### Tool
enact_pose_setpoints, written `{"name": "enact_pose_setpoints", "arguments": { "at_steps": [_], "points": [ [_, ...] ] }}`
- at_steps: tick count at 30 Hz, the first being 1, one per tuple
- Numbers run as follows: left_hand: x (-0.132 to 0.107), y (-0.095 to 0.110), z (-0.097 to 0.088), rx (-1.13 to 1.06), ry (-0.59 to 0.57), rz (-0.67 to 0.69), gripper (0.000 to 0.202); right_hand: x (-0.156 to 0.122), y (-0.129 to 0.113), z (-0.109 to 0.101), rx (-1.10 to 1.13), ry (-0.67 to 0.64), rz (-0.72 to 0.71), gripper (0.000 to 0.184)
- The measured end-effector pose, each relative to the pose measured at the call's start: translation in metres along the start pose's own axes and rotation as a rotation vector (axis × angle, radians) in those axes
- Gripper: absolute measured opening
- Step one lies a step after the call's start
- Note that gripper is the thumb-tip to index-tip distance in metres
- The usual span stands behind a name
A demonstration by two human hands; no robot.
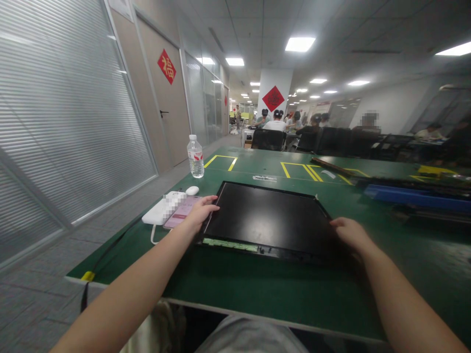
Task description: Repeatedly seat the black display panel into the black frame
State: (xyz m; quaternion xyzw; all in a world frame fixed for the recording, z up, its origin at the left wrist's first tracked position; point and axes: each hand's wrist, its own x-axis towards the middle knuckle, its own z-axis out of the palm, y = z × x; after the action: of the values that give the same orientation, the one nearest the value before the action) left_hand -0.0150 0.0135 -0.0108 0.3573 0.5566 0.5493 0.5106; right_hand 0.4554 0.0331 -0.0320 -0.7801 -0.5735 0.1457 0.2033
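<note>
A flat black screen panel (270,218) lies on the green table (235,289) in front of me, with a thin green circuit strip (230,244) along its near edge. My left hand (200,211) grips the panel's left edge, fingers curled over it. At the near right corner my right hand (351,233) rests on the panel, its fingers curled down over the edge.
A phone (180,213) and a white power bank (162,211) with a cable lie left of the panel, a white mouse-like object (192,190) and a water bottle (195,157) beyond. Blue and black parts (415,196) lie at right. People sit at desks far back.
</note>
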Motion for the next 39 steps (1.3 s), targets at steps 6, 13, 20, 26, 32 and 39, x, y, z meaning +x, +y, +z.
{"name": "enact_pose_setpoints", "arguments": {
  "at_steps": [6,13,20,26,32,39],
  "points": [
    [-0.004,0.005,0.003,-0.093,-0.053,-0.1,0.076,0.0,0.001,0.0,0.029,-0.012,0.015,0.032],
    [-0.007,0.006,0.004,-0.119,-0.083,-0.124,0.083,-0.002,0.0,0.0,-0.009,0.004,0.008,0.039],
    [-0.008,0.005,0.003,-0.046,-0.127,-0.136,0.078,-0.001,0.001,0.001,0.003,0.003,0.005,0.04],
    [-0.01,0.003,0.003,-0.011,-0.143,-0.088,0.071,0.0,0.003,0.003,0.013,0.009,-0.011,0.042],
    [-0.012,0.004,0.005,-0.081,-0.159,-0.057,0.071,-0.001,0.002,0.002,0.03,-0.014,0.016,0.042],
    [-0.014,0.007,0.005,-0.158,-0.182,-0.033,0.074,0.001,0.004,0.002,0.037,-0.043,0.013,0.036]
  ]
}}
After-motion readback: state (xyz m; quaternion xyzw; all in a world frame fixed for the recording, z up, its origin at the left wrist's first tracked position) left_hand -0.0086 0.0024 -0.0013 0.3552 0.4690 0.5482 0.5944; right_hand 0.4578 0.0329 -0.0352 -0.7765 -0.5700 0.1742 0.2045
